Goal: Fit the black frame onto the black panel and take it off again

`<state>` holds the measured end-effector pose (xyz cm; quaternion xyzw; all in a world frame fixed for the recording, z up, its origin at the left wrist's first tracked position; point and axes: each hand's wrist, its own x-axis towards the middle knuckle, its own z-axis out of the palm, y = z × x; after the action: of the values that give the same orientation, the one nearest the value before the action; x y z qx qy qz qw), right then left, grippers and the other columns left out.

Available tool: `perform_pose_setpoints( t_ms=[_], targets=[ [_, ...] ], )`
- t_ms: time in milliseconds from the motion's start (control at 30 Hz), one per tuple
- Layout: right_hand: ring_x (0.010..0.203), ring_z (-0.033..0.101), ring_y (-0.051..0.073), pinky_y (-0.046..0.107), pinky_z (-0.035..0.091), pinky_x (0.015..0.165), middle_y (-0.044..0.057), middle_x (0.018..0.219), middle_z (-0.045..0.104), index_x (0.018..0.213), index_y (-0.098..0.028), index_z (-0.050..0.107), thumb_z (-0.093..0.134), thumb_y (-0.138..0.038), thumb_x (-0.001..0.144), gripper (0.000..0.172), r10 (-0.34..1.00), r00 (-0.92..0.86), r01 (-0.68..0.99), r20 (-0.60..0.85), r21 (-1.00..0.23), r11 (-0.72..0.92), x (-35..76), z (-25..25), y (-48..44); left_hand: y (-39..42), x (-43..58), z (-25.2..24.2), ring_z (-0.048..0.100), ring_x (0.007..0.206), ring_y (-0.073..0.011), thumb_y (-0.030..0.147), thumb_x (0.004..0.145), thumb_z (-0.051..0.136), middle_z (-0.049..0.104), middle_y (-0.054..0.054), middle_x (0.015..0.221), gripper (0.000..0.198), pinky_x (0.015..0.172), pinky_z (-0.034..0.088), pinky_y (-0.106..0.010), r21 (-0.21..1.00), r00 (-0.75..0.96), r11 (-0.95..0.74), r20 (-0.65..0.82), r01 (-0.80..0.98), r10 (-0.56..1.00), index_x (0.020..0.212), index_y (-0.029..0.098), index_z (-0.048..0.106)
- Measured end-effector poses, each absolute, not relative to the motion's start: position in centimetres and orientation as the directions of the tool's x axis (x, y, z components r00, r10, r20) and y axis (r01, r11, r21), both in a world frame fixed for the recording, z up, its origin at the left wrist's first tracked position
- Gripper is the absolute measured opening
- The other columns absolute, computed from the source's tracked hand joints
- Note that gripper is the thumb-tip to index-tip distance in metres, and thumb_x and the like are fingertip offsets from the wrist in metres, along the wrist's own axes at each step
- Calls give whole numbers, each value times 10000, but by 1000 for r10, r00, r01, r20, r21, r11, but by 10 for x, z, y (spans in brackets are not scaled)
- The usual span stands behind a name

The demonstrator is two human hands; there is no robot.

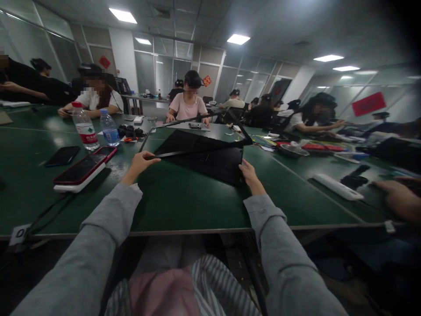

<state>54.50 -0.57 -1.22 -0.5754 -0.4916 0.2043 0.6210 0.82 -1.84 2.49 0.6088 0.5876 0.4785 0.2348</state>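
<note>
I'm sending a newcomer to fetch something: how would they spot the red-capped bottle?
On the big green table, look left of the wearer's left hand. The red-capped bottle stands there, just left of the blue-capped bottle; its red cap and red-and-white label set it apart.

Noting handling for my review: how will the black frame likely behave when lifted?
The black frame is probably light, its sides being narrow strips around an open middle. Gripped by the left hand, such thin strips may twist a little. Their fairly straight run suggests some stiffness, though.
</note>
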Motion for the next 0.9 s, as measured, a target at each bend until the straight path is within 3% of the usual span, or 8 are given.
perform_pose_setpoints(
  t_ms=[100,200,300,433,567,700,900],
  targets=[
    [919,751,255,447,661,880,67,911,742,1201,-232,732,575,-738,921,599,759,568,222,318,-947,231,546,-2,-4,-18,9,23,747,1131,-342,545,698,977,832,-79,1043,416,993,549,-433,747,-99,-199,334,635,937,932,239,822],
    [858,752,252,413,665,811,64,852,734,1019,-276,665,582,-872,885,617,888,367,59,276,-960,274,545,7,-8,-18,13,22,741,1151,-347,530,741,969,835,-77,1091,386,1031,517,-463,646,-3,-245,358,723,934,963,247,829],
    [764,715,232,409,666,789,22,787,709,940,-273,635,838,-710,760,514,918,278,158,283,-956,247,541,6,-7,-17,15,19,729,1173,-344,536,767,961,835,-75,1144,378,1056,490,-482,580,60,-282,372,764,926,983,258,827],
    [913,726,282,535,628,991,76,935,758,1100,-221,714,747,-409,826,334,824,344,519,451,-822,233,534,-7,-1,-12,12,9,706,1215,-344,548,803,936,830,-71,1188,361,1083,468,-498,542,93,-289,360,789,928,1007,271,827],
    [1131,690,346,610,542,1120,175,1168,772,1282,-180,753,558,-315,907,444,737,300,769,606,-611,190,529,-18,5,-7,9,0,658,1288,-344,520,859,891,813,-67,1264,326,1116,447,-512,505,133,-320,372,802,919,1081,289,827],
    [1157,652,363,628,520,1127,205,1181,747,1357,-147,757,534,-294,900,530,724,310,841,616,-533,93,526,-23,10,-2,7,-6,631,1313,-340,480,881,877,798,-75,1294,295,1111,453,-499,488,157,-333,366,807,917,1096,283,834],
    [1200,684,372,594,504,1173,255,1300,741,1407,-58,733,576,-259,870,594,801,334,806,496,-591,30,524,-21,9,1,6,-12,605,1347,-333,466,882,869,794,-74,1272,269,1161,437,-504,498,166,-322,332,805,928,1085,291,838]
  ],
)
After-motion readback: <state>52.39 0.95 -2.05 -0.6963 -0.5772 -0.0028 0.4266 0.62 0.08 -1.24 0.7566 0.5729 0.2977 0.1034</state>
